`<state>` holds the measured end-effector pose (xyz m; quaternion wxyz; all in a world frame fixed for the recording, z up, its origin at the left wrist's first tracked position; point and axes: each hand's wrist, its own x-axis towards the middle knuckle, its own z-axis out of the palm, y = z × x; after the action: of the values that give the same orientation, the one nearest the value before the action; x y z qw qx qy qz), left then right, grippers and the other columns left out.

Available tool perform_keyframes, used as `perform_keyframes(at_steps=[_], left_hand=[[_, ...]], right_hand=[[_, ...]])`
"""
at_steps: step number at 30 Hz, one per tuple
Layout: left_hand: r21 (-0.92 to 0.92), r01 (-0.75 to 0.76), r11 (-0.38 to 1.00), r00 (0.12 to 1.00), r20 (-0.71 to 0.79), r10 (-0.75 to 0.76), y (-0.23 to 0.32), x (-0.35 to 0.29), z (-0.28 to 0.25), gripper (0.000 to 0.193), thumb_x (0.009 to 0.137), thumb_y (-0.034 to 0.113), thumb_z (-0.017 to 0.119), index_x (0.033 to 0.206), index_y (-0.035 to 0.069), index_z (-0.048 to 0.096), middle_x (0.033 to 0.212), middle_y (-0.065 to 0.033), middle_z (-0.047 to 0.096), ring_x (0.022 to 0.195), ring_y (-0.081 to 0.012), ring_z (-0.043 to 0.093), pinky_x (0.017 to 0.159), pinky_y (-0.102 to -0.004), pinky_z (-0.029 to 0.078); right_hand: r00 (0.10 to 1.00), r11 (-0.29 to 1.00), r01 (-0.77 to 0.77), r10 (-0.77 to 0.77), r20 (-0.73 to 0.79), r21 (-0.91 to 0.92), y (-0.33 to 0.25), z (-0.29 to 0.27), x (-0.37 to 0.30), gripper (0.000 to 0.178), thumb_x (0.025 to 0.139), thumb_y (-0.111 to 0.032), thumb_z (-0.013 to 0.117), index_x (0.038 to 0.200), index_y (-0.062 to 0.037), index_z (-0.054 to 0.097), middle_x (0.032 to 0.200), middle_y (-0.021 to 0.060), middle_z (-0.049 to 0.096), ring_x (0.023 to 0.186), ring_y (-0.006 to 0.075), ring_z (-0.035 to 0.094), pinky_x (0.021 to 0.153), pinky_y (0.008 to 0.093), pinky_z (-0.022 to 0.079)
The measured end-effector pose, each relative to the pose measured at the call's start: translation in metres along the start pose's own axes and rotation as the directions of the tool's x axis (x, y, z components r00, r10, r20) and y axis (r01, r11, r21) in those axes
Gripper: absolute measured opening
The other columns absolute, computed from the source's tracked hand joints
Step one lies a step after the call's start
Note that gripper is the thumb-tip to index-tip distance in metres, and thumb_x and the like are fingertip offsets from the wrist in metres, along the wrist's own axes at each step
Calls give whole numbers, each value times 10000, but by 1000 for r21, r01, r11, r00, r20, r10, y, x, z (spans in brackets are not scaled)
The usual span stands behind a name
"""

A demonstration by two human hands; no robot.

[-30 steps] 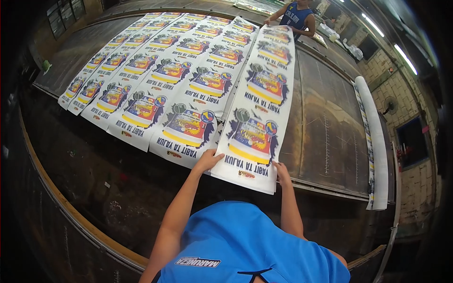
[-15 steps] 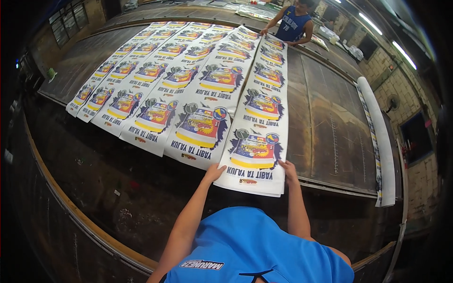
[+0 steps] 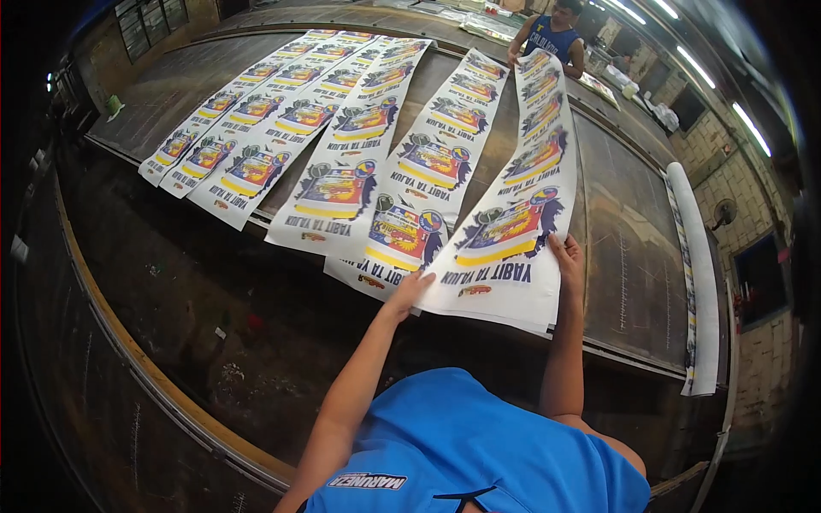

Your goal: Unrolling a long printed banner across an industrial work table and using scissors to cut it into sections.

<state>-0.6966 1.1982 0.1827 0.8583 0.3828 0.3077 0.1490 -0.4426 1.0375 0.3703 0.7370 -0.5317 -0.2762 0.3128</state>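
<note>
A long white printed strip [image 3: 505, 265], with repeated red, yellow and blue designs, stretches between me and a co-worker [image 3: 552, 36] at the table's far side. My left hand [image 3: 409, 295] pinches its near left corner, and my right hand [image 3: 568, 256] grips the right edge. Between my hands the strip bows and lifts off the table; more than one layer shows at its lower edge. The co-worker's hand is at the far end. Just left, partly under it, lies another printed strip [image 3: 434, 162]. Further left, a strip [image 3: 342, 171] lies askew beside several more strips [image 3: 248, 111], some overlapping.
The strips lie on a wide dark table [image 3: 616, 256] with worn, stained panels. A white roll [image 3: 697, 291] rests along its right end. Beyond stand a fan [image 3: 723, 212] and a block wall [image 3: 770, 239]. A dark gap separates this table from a wooden-edged bench [image 3: 128, 359] behind me.
My hands have moved right and up, carrying the held strip away from its neighbours. Strips to the left have spread apart, baring dark table between them. The co-worker's end has also shifted right.
</note>
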Motion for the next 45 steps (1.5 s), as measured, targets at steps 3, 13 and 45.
perform_keyframes(at_steps=[3, 13, 45], left_hand=[[134, -229, 964, 969, -62, 239, 40, -9, -27, 396, 978, 252, 626, 1252, -32, 591, 1081, -102, 691, 902, -114, 633, 802, -250, 496], [826, -187, 532, 763, -219, 608, 74, -15, -160, 434, 905, 252, 686, 1197, -31, 536, 1061, -294, 669, 1066, -421, 638, 877, -427, 498], [732, 671, 122, 600, -632, 491, 289, 42, -454, 761, 709, 406, 842, 1256, -27, 538, 1227, -242, 633, 1249, -431, 513, 960, -601, 425]], right_hand=[[1000, 1000, 8, -8, -2, -10, 9, 16, 9, 215, 950, -113, 652, 1102, 32, 607, 949, 109, 723, 720, 125, 698, 643, 253, 572], [927, 900, -374, 358, -109, -224, 201, 33, 20, 232, 925, -178, 687, 1063, 9, 681, 925, 41, 715, 751, 99, 649, 662, 260, 506], [983, 962, -92, 47, -176, -257, 127, 245, 90, 171, 914, -85, 703, 1030, 36, 669, 946, 45, 718, 794, 63, 628, 707, 223, 499]])
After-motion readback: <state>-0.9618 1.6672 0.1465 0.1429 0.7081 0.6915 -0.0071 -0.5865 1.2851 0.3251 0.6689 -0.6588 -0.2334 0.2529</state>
